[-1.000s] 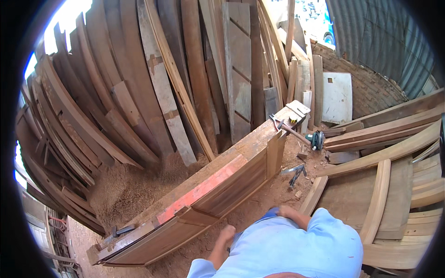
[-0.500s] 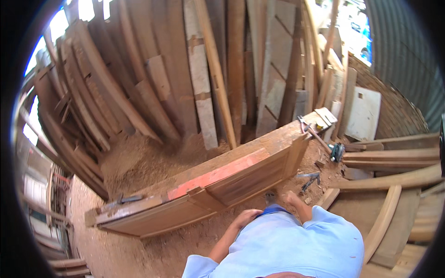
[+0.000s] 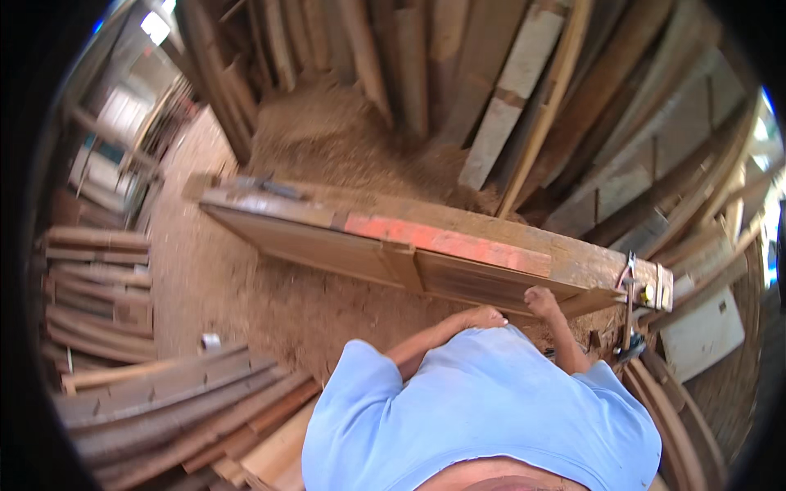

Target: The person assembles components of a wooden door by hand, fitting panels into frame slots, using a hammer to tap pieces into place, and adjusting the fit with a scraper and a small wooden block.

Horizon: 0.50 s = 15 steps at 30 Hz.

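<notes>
In front of me stands a framed wooden panel door [image 3: 344, 250] on its long edge, against a long wooden beam [image 3: 565, 254] topped by a red-painted strip [image 3: 450, 241]. My left hand [image 3: 485, 317] is at the front of my blue shirt, its fingers curled in with nothing visible in them. My right hand [image 3: 540, 302] is closed like a fist just before the right part of the panel; no object shows in it. Whether it touches the panel I cannot tell. A clamp [image 3: 629, 282] grips the beam's right end. A dark plane-like tool [image 3: 270, 187], blurred, lies on its left end.
Many boards [image 3: 508, 98] lean upright behind the beam, above a heap of sawdust [image 3: 319, 123]. Stacked planks [image 3: 188, 393] lie at the lower left, with more timber [image 3: 98, 303] beyond. A white panel [image 3: 704, 331] leans at the right.
My view has swung left and the door now sits more to the middle. My right hand has risen from beside my lap toward the panel; my left hand stays at my front.
</notes>
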Motion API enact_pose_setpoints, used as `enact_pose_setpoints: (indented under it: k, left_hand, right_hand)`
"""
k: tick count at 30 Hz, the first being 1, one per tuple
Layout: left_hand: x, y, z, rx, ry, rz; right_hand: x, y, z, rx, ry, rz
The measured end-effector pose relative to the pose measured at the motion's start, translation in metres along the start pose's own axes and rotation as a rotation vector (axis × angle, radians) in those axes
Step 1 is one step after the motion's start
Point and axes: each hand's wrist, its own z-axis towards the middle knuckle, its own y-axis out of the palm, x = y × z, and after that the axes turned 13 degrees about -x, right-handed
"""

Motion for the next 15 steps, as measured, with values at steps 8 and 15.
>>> enact_pose_setpoints:
  k: [8, 15]
  left_hand:
    - [0.050, -0.021, -0.005, 0.604, 0.035, -0.176]
    - [0.079, -0.152, -0.015, 0.872, -0.306, 0.305]
  right_hand:
    - [0.017, -0.089, 0.063, 0.104, 0.041, -0.092]
    - [0.003, -0.082, 0.117, 0.108, 0.047, 0.040]
